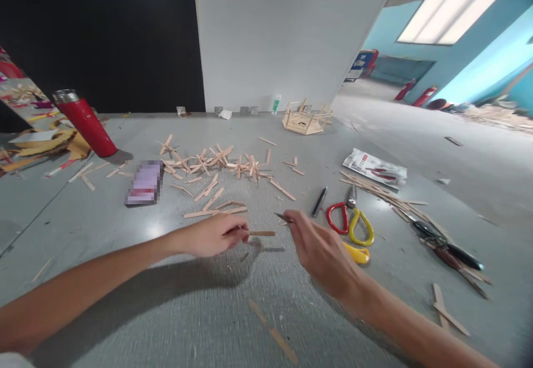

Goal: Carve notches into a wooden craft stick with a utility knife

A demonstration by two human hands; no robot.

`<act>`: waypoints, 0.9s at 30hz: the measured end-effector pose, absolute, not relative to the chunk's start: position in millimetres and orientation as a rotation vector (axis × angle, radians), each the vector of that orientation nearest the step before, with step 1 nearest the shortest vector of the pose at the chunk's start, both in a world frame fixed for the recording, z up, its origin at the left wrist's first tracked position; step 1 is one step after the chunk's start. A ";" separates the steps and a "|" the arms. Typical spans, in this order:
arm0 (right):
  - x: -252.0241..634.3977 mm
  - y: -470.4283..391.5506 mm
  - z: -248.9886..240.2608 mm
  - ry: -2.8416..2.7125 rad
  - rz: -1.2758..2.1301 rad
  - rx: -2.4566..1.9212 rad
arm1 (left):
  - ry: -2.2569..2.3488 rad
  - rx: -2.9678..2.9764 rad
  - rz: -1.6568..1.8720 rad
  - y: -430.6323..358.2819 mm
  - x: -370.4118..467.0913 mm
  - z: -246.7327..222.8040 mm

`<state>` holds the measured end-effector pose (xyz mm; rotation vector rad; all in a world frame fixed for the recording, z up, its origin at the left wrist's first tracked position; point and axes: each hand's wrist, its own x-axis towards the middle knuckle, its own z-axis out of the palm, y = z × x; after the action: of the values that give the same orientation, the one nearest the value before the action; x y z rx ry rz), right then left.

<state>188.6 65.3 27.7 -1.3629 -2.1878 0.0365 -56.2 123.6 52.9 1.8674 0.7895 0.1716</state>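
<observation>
Left hand [214, 235] pinches a stick [264, 233] crosswise, its free end toward my right hand [327, 254], which grips a pointed tool [283, 217].

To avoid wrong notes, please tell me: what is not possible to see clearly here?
Head view:
Tool in right hand: fingers cover all but its tip.
Stick in left hand: one end behind fingers.
Yellow handle: partly behind the right hand.
Purple object: pixelated.
White packet: print too small.
</observation>
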 end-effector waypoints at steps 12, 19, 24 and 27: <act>166.4 53.2 -5.2 -2.705 -0.441 -1.199 | 0.725 1.919 0.030 138.2 -54.2 25.9; 166.5 55.9 -7.9 -2.713 -0.453 -1.197 | 0.701 1.963 0.013 139.3 -54.5 24.0; 163.3 53.9 -6.1 -2.720 -0.543 -1.215 | 0.692 1.968 0.020 139.6 -54.0 24.5; 158.6 49.5 -3.1 -2.698 -0.659 -1.268 | 0.695 1.973 0.020 139.4 -53.4 24.1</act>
<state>158.6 49.5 -3.1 -1.2679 -2.6982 -0.6591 -53.4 139.4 24.1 1.9730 0.6955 0.0199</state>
